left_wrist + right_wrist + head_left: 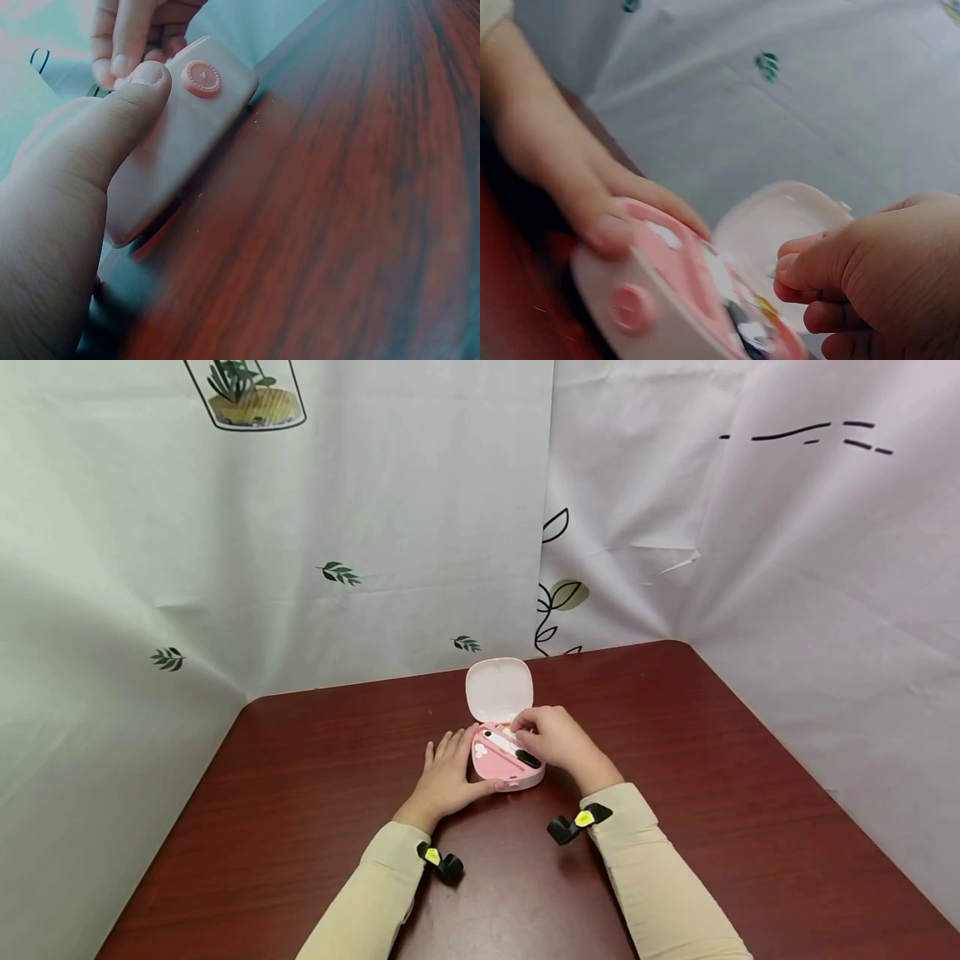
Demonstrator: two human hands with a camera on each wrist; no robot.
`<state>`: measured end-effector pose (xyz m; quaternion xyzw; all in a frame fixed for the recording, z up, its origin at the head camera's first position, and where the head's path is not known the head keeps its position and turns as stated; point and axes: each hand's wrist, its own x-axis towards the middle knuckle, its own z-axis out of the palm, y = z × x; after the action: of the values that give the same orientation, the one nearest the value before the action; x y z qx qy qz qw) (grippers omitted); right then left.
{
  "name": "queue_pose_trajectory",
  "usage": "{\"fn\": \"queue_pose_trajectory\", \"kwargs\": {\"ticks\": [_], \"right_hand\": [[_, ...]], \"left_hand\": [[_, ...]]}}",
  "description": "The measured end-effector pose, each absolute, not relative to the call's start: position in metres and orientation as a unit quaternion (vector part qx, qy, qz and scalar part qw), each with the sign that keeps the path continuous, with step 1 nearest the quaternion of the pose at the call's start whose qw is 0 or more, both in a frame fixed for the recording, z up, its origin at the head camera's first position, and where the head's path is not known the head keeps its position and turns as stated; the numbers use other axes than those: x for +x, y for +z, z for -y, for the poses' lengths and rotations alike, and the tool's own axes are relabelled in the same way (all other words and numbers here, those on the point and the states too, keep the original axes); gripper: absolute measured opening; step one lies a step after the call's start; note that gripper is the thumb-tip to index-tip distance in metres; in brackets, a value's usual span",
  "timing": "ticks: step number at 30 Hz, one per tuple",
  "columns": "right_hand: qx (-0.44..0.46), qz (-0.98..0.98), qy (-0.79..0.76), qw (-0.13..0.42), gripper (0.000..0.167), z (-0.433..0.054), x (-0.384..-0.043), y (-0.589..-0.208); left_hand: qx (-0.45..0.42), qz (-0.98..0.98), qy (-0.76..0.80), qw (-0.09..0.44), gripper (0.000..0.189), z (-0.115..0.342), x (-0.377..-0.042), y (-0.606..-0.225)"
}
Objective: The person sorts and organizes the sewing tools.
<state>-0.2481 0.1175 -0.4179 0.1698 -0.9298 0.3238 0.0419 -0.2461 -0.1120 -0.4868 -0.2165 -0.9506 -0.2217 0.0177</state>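
A pink case [497, 767] with a white outer shell stands on the table, its whitish lid [499, 690] raised at the back. Inside lie a white tool [500, 742] with a black end [528, 758], and a yellowish piece [766, 308]. My left hand [446, 781] rests against the left side with spread, straight fingers, its thumb [139, 97] on the front rim near the round pink button [202, 79]. Over the right rear of the case, my right hand [558, 739] pinches a small whitish thing [772, 271] between thumb and forefinger, mostly hidden by the fingertips.
The dark red-brown wooden table [315, 777] has rounded far corners. White fabric [412, 527] with printed plants hangs behind it and along both sides. Each sleeve cuff carries a small black camera, one at the left wrist [442, 862], one at the right [577, 822].
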Motion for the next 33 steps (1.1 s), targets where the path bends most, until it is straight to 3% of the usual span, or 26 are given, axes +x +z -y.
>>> {"fn": "queue_pose_trajectory", "kwargs": {"ticks": [9, 22, 33], "right_hand": [[0.273, 0.923, 0.263, 0.066, 0.008, -0.084, -0.239, -0.422], [0.324, 0.918, 0.211, 0.083, 0.006, -0.071, -0.234, -0.427], [0.335, 0.915, 0.205, 0.089, 0.005, -0.072, -0.234, -0.426]], "left_hand": [[-0.218, 0.951, -0.219, 0.016, 0.109, 0.111, -0.245, -0.487], [-0.238, 0.944, -0.227, 0.036, 0.109, 0.113, -0.246, -0.487], [-0.231, 0.947, -0.222, 0.022, 0.108, 0.113, -0.245, -0.484]]}}
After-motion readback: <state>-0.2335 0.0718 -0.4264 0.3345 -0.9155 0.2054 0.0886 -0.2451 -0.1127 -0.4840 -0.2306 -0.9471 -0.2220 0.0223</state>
